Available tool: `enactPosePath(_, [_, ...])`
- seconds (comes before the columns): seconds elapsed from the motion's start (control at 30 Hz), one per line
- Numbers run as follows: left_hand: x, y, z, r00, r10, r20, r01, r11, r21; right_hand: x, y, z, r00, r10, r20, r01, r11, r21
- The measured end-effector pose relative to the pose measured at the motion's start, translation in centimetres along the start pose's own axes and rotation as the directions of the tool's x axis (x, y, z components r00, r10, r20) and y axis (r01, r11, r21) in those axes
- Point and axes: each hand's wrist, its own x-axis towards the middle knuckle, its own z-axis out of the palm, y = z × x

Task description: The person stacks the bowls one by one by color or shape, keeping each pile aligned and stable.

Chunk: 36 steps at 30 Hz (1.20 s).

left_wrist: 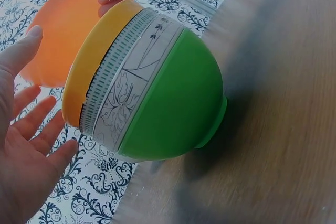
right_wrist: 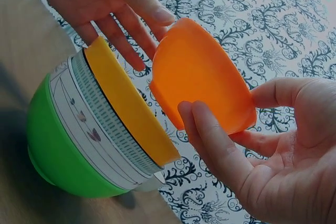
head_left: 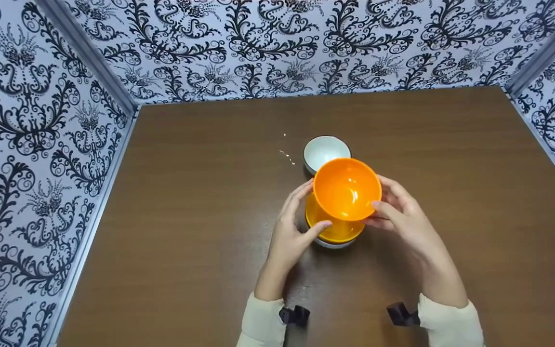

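An orange bowl (head_left: pixel 347 188) is held above a stack of bowls, tilted a little, by my right hand (head_left: pixel 410 224), which pinches its right side between thumb and fingers. The yellow bowl (head_left: pixel 339 234) tops the stack. Beneath it, in the left wrist view, come a bowl with teal dashes (left_wrist: pixel 112 59), a white bowl with a floral drawing (left_wrist: pixel 131 88) and a green bowl (left_wrist: pixel 178 98) at the bottom. My left hand (head_left: pixel 291 237) spreads its thumb and fingers at the left of the stack, close to the orange bowl; whether it touches either is unclear.
Just behind the stack stands a white bowl (head_left: pixel 324 150) with a dark outside. Small pale crumbs (head_left: pixel 287 155) lie to its left on the brown wooden table (head_left: pixel 200 193). Black-and-white patterned panels (head_left: pixel 277 48) border the table at the back and both sides.
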Motion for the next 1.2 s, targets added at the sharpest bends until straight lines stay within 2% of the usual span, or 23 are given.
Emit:
enactPosePath(0.23, [-0.1,0.2,-0.1,0.999,-0.038,-0.011,0.038,0.999,0.024,-0.3,0.1,0.3,0.998,-0.045,0.042,0.048,0.997,-0.055])
enactPosePath(0.47, [-0.1,0.1,-0.3,0.999,-0.03,-0.022,0.031,0.999,0.038,-0.5,0.2,0.4,0.993,-0.083,0.083,0.099,0.973,-0.208])
enactPosePath(0.63, [-0.4,0.0,-0.4,0.999,-0.051,-0.011,0.052,0.997,0.055,-0.8,0.4,0.6,0.994,-0.099,0.047,0.109,0.922,-0.371])
enactPosePath(0.8, [-0.7,-0.2,-0.4,0.998,-0.068,0.005,0.067,0.996,0.055,-1.2,1.1,0.7,0.986,-0.167,0.004,0.148,0.858,-0.492])
enactPosePath(0.97, [-0.9,-0.5,-0.4,0.998,-0.063,0.015,0.062,0.997,0.056,-1.3,1.8,0.9,0.975,-0.221,-0.014,0.184,0.841,-0.508])
enactPosePath(1.2, [-1.0,-0.9,-0.4,0.999,-0.044,0.001,0.044,0.997,0.071,-1.1,2.6,0.9,0.977,-0.213,-0.003,0.185,0.852,-0.489])
